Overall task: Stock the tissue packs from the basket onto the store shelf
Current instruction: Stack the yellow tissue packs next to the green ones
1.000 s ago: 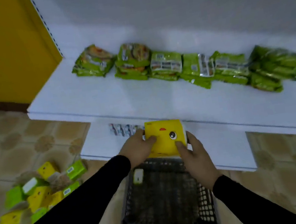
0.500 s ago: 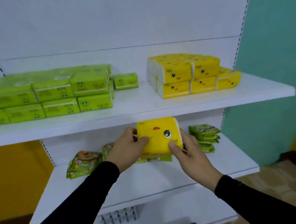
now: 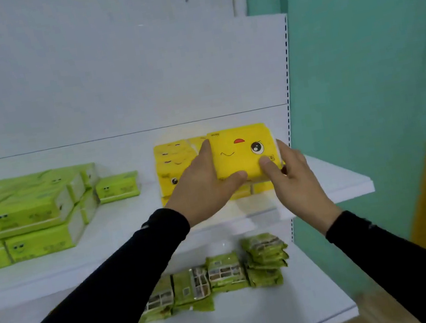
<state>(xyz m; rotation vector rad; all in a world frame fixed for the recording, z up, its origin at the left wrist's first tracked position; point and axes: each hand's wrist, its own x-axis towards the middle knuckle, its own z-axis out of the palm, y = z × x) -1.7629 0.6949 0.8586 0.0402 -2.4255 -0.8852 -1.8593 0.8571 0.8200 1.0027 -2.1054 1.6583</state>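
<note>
I hold a yellow tissue pack (image 3: 242, 151) with a cartoon face between both hands, up at the level of the upper shelf (image 3: 343, 182). My left hand (image 3: 202, 188) grips its left edge and underside. My right hand (image 3: 289, 174) grips its right edge, thumb on the front. The pack sits over the stack of yellow tissue packs (image 3: 174, 164) standing on that shelf; whether it touches them I cannot tell. The basket is out of view.
Green tissue packs (image 3: 28, 215) are stacked on the left of the upper shelf. Green snack packets (image 3: 224, 274) lie on the lower shelf (image 3: 300, 312). A teal wall (image 3: 361, 82) borders the shelving on the right.
Both hands lifted the yellow pack from the basket up past the lower shelf to the yellow stack on the upper shelf. The view rose with them, and the basket left the frame.
</note>
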